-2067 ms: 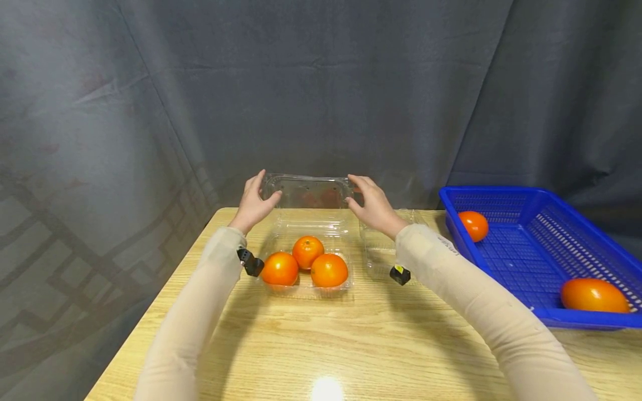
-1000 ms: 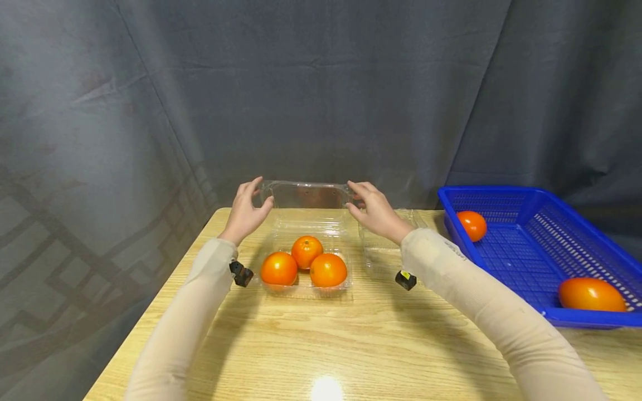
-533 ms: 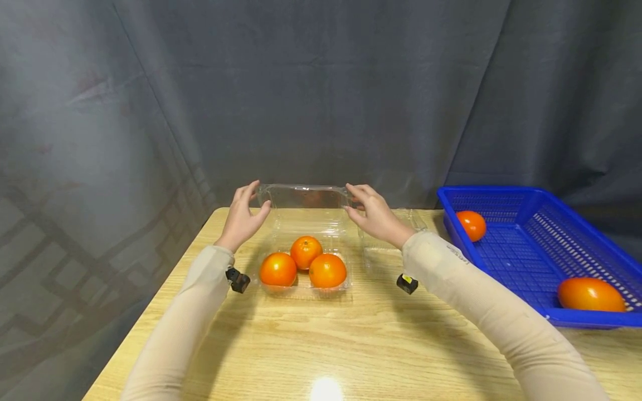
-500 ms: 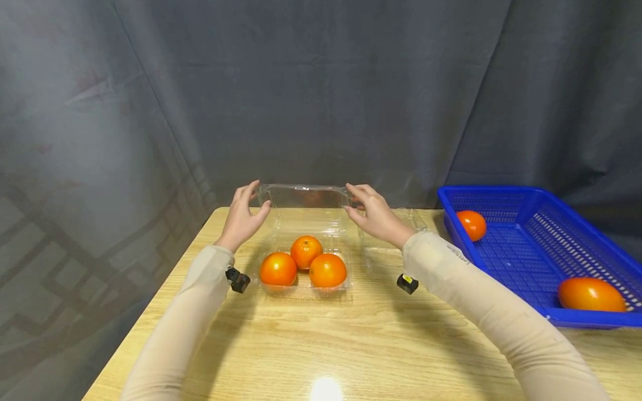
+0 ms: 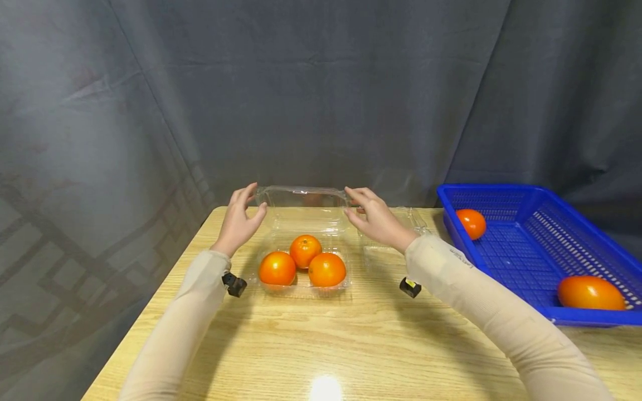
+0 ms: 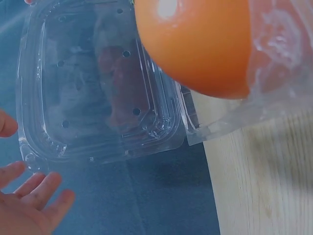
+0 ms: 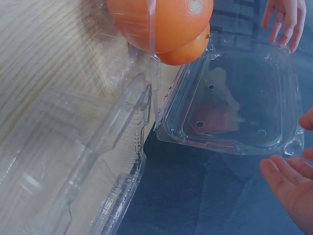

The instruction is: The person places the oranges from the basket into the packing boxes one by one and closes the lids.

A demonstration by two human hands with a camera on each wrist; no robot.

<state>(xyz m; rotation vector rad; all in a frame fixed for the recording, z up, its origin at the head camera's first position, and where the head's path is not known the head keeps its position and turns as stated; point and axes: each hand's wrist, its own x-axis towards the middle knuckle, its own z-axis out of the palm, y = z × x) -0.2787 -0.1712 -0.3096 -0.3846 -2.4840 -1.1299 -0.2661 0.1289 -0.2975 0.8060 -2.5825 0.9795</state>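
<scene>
A clear plastic clamshell box holds three oranges in its base. Its lid stands raised at the far side, with small vent holes visible in the left wrist view. My left hand is at the lid's upper left corner, fingers fairly straight and touching the edge, thumb apart. My right hand touches the upper right corner the same way. In the right wrist view, the fingers of that hand lie just beyond the lid corner, with the thumb held away.
A second clear plastic box stands on the table right of the first, partly behind my right hand. Further right, a blue plastic basket holds two oranges. A grey curtain hangs behind the wooden table.
Both hands have come slightly down and toward me, and the lid's top edge sits lower in the head view. The oranges stay in place inside the base.
</scene>
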